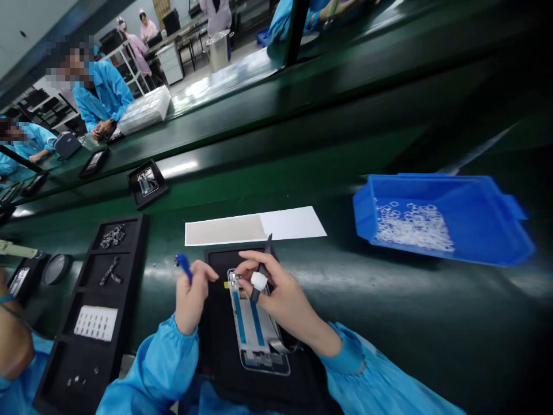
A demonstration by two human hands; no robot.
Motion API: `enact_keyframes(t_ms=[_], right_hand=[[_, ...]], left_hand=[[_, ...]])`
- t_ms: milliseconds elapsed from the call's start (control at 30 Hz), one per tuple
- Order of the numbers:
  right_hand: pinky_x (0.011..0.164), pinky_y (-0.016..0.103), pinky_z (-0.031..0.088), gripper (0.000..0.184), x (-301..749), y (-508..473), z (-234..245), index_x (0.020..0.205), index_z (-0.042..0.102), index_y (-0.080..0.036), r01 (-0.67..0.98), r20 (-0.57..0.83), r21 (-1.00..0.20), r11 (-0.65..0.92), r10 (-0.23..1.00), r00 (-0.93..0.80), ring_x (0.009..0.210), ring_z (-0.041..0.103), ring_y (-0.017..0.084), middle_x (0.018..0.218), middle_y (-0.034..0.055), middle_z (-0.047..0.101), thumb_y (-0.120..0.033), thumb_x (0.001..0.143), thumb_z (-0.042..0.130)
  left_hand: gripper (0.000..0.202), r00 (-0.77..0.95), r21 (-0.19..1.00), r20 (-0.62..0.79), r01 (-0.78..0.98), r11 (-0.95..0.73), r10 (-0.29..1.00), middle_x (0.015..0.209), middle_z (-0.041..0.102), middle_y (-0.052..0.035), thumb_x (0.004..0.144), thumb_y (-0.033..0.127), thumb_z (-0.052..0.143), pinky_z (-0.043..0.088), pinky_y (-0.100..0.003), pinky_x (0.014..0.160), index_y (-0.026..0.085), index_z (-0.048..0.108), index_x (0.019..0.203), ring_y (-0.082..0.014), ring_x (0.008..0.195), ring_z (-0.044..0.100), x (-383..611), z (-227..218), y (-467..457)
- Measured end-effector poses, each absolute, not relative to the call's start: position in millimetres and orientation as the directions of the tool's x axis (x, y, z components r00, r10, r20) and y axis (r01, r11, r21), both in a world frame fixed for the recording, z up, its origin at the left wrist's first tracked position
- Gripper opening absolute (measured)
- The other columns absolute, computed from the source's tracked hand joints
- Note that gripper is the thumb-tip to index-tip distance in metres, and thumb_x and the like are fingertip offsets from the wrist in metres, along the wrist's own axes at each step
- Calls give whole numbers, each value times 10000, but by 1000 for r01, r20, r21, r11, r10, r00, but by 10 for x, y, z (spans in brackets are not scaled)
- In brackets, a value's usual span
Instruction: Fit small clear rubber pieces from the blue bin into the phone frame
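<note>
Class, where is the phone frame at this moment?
In the head view's lower middle, the phone frame lies on a black tray, its far end by the right hand.

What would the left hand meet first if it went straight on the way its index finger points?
Probably the small yellow tab beside the phone frame, though height is unclear: the left hand might pass over it and meet the fingers of the right hand instead.

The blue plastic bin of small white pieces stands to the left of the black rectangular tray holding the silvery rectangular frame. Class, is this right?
No, the side is wrong: the head view shows the blue plastic bin of small white pieces standing to the right of the black rectangular tray holding the silvery rectangular frame.
</note>
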State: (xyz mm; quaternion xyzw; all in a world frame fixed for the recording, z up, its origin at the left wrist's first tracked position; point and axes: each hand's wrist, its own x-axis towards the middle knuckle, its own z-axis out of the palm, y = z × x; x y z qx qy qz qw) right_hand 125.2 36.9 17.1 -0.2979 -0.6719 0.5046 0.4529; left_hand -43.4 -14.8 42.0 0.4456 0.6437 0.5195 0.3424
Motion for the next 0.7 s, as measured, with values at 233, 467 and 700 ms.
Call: enact_keyframes(t_ms=[233, 467, 700], right_hand=[[776, 365, 587, 468, 1251, 364, 124, 1301, 515, -253, 97, 466, -816, 570, 749, -471, 895, 671, 226, 980, 50, 683, -100, 863, 455], [747, 352, 585, 561, 1265, 348, 136, 1342, 461, -264, 78, 532, -765, 639, 696, -483, 894, 658, 216, 1012, 56, 677, -28, 834, 415], [793, 334, 560, 446, 1265, 352, 188, 1282, 506, -263, -33, 359, -919, 394, 796, -488, 874, 672, 204, 957, 25, 682, -126, 859, 538]], left_hand=[[701, -401, 788, 570, 514, -339, 717, 552, 507, -14, 983, 623, 192, 416, -291, 559, 204, 485, 504, -138, 550, 496, -340, 470, -172], [555, -44, 675, 590, 575, -463, 806, 676, 605, -40, 989, 548, 355, 424, -278, 571, 189, 611, 651, -142, 620, 564, -309, 374, -195], [564, -270, 840, 468, 432, -329, 841, 598, 545, -16, 1020, 472, 320, 460, -261, 553, 190, 510, 571, -131, 564, 545, -309, 376, -130]])
